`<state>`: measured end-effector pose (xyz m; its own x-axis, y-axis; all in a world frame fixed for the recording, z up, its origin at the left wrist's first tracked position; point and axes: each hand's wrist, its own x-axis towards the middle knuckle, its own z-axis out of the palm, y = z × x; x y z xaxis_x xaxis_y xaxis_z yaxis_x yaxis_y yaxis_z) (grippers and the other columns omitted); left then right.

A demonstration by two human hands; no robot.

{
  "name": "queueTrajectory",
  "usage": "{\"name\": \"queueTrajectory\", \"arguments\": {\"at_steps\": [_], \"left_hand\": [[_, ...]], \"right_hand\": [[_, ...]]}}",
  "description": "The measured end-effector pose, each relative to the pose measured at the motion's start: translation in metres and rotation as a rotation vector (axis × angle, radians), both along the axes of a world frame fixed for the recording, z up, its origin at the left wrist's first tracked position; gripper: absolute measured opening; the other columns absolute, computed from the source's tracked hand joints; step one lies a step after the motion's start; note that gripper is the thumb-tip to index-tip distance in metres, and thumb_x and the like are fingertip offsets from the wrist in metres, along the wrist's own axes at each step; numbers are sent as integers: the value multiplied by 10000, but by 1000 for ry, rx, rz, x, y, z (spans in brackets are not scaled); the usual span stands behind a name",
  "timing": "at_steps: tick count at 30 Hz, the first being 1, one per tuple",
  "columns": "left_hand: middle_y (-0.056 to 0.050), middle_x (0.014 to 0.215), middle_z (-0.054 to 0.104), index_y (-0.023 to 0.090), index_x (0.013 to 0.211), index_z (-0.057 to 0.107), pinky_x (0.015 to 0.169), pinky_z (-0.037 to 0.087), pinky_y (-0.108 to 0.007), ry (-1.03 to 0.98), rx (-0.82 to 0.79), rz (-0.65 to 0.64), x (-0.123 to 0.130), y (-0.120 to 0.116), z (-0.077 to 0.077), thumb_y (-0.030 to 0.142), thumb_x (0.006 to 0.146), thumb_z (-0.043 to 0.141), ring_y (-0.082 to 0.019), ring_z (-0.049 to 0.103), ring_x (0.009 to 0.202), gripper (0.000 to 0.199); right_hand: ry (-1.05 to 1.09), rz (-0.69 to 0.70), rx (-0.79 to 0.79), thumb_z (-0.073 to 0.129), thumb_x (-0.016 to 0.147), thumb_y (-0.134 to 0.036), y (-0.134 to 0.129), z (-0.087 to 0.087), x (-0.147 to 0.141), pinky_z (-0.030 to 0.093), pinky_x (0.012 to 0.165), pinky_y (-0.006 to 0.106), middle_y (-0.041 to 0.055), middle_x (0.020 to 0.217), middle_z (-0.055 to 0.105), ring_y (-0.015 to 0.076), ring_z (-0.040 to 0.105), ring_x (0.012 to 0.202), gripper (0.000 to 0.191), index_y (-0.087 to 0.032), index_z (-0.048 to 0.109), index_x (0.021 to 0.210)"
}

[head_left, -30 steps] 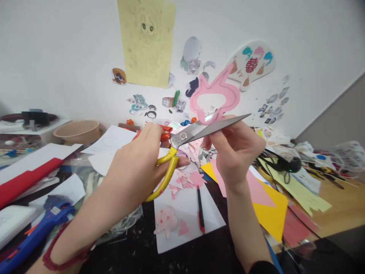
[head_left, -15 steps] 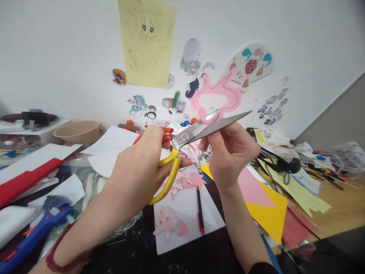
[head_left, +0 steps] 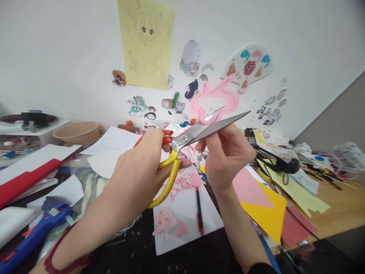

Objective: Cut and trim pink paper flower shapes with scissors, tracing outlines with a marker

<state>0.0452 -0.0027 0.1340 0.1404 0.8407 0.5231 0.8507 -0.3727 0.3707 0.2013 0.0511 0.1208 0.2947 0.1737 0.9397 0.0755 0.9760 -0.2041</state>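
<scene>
My left hand (head_left: pixel 139 171) is closed round the handles of the scissors (head_left: pixel 184 138), one handle red and one yellow. The blades are parted and point up to the right. A pink paper outline (head_left: pixel 230 97) with pointed tips and a large hole is held up at the blades, one blade tip showing through the hole. My right hand (head_left: pixel 228 156) is closed just behind and below the lower blade, pinching the lower part of the paper; its fingertips are partly hidden by the blade.
Below lie a white sheet (head_left: pixel 188 236), pink scraps (head_left: pixel 186 180), and a black and red pen (head_left: pixel 199 211). A blue glue gun (head_left: pixel 42 228) is at the left. Yellow paper (head_left: pixel 268 213) and a black tool (head_left: pixel 285 165) lie at the right. A bowl (head_left: pixel 76 133) stands behind.
My right hand and the pink paper have shifted slightly left and down. More of the upper blade's tip shows through the paper's hole.
</scene>
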Motion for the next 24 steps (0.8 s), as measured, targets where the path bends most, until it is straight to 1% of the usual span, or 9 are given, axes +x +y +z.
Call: {"name": "queueTrajectory", "arguments": {"at_steps": [3,9,12,17,21,24], "left_hand": [[-2,873,550,260,901,364,568,341,-309,-10,-13,-7,0,0,0,432,876,551,-173,494,649,256],[-14,891,563,261,895,366,573,346,-324,-34,-35,-10,1,1,1,438,864,570,-188,518,672,272],[-14,898,569,259,899,371,563,335,-318,-32,-26,-5,0,1,0,452,863,581,-180,506,660,288],[-6,886,571,254,869,351,554,320,-295,-34,-15,-33,-1,0,0,450,872,582,-165,490,654,303],[-8,846,547,256,822,316,535,303,-294,-25,-10,-14,0,-2,1,449,863,591,-160,445,626,339],[-10,839,539,258,824,320,531,306,-296,-39,-14,-23,1,-2,1,447,862,594,-164,455,629,335]], "right_hand": [[26,1,15,624,848,-49,1,-1,-2,477,426,239,-30,726,605,68,582,480,159,-193,690,839],[32,-3,19,638,831,-45,1,0,-1,481,431,245,-27,706,606,78,580,496,148,-181,693,808],[15,-18,10,640,834,-59,1,0,0,483,432,239,-35,704,602,74,582,497,142,-191,688,817],[14,-41,3,630,844,-73,2,-1,-2,496,431,233,-34,729,616,66,582,487,132,-196,669,816],[33,-38,21,628,832,-48,1,-1,-3,495,426,236,-24,750,632,68,584,488,148,-187,675,816],[44,-58,27,629,825,-36,1,-2,-3,494,430,245,-15,753,640,76,591,494,153,-179,681,813]]}}
